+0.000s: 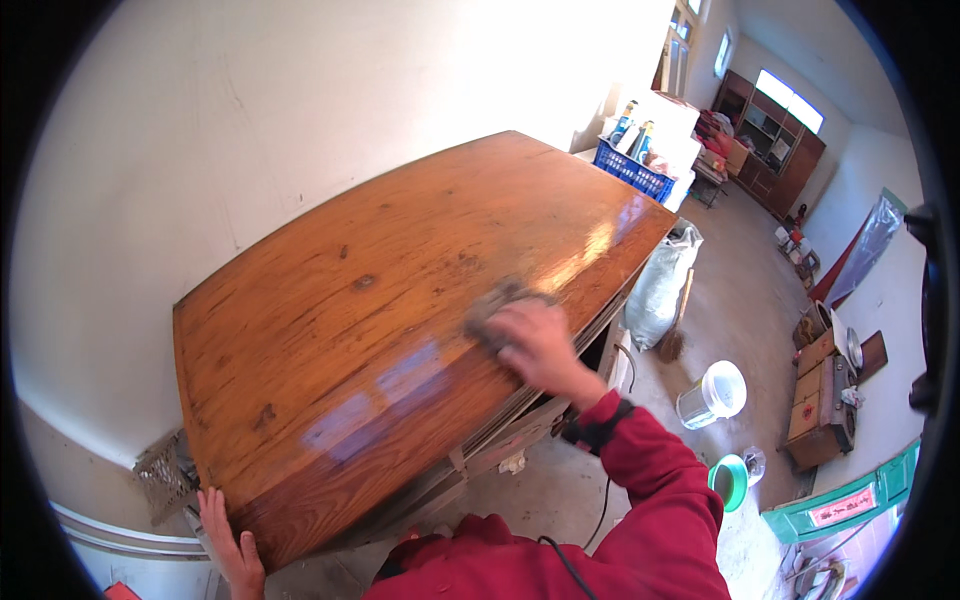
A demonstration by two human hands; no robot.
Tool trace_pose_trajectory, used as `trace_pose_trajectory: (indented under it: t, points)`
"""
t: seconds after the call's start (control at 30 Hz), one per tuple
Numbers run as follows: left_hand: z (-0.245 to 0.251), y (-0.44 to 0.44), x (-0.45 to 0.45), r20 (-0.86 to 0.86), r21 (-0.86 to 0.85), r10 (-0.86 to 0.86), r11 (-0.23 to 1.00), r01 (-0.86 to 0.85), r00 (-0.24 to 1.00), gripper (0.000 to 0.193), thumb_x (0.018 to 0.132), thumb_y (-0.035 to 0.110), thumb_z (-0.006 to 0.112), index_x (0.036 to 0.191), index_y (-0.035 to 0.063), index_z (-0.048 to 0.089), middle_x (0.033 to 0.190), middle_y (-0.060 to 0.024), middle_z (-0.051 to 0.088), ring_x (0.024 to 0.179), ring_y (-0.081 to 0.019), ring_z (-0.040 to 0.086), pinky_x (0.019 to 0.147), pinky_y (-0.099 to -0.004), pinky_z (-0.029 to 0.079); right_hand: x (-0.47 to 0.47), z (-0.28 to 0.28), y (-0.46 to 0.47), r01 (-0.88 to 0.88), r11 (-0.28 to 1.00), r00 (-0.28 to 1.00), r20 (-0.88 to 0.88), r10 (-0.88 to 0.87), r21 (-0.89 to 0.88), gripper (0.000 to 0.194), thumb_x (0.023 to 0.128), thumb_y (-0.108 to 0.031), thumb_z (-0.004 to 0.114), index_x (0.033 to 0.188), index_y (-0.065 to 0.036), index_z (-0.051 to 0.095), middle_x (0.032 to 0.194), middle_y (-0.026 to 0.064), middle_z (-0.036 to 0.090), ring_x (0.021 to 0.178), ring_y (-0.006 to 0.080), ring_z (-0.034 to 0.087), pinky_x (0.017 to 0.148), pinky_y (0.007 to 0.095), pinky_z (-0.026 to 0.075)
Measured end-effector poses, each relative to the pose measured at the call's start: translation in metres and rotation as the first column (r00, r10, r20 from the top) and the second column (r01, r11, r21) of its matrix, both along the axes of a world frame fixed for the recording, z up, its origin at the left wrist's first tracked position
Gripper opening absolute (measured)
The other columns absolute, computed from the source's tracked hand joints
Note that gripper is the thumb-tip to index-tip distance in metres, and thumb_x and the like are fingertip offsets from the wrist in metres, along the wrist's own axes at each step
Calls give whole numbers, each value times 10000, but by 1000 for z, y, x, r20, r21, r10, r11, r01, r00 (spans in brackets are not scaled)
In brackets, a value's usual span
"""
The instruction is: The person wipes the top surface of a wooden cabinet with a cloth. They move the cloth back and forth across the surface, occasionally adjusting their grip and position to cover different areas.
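A grey-brown cloth [495, 307], blurred at its edges, is bunched under my right hand [536, 345] on the wooden tabletop [315, 315]. That hand presses the cloth near the table's front edge, right of the middle. The varnished orange-brown top shows dark knots and grain, with window reflections along a darker, shiny front strip. My left hand [231, 544] rests against the table's near left corner, fingers extended and holding nothing. Below the front edge, part of a drawer or frame [517, 442] shows, mostly hidden by the top and my arm.
A white wall [247, 127] runs behind the table. Past its right end stand a blue plastic crate [634, 171] with bottles, a white sack [660, 292] and a broom [675, 330]. A white bucket [716, 397] and green basin [727, 484] are on the floor. A black cable [606, 502] hangs near my arm.
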State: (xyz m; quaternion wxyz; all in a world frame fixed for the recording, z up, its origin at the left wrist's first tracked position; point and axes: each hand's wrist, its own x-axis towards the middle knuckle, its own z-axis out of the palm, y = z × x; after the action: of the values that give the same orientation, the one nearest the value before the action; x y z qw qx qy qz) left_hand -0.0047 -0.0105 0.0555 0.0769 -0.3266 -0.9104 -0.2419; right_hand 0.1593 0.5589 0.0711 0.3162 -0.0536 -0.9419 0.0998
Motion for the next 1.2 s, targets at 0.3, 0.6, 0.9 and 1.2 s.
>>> trace_pose_trajectory:
  t: [0.3, 0.6, 0.9, 1.2]
  points:
    - [113, 117, -10, 182, -255, -583, 749, 611, 792, 780, 924, 373, 697, 1532, 0, 381, 1617, -256, 295, 1516, -482, 217, 1223, -559, 208, -22, 8, -111, -424, 875, 901, -10, 434, -232, 750, 925, -245, 695, 1590, -191, 354, 1665, 133, 256, 1542, 415, 198, 1204, 644, 170]
    - [69, 326, -1, 253, -329, -720, 565, 757, 647, 757, 917, 466, 696, 1536, 137, 410, 1626, -230, 268, 1508, -486, 212, 1099, -745, 248, 104, -36, 26, 148, 961, 948, -244, -205, -232, 815, 775, -64, 799, 1507, 4, 447, 1580, 217, 397, 1498, 419, 323, 1208, 512, 282]
    - [39, 329, -4, 117, -138, -629, 756, 640, 768, 808, 872, 482, 741, 1499, 71, 438, 1581, -233, 353, 1467, -486, 301, 1174, -613, 245, 368, -207, 85, 693, 626, 702, 141, -698, -358, 720, 851, -33, 712, 1506, 32, 420, 1536, 245, 450, 1465, 430, 372, 1215, 491, 281]
    - [24, 558, -49, 41, -110, -693, 712, 693, 719, 743, 891, 336, 742, 1495, 41, 423, 1569, -255, 361, 1450, -445, 345, 1187, -519, 276, 265, -170, 137, 384, 837, 901, -43, -433, -390, 772, 775, -41, 780, 1477, 25, 466, 1502, 252, 482, 1422, 429, 438, 1175, 494, 357]
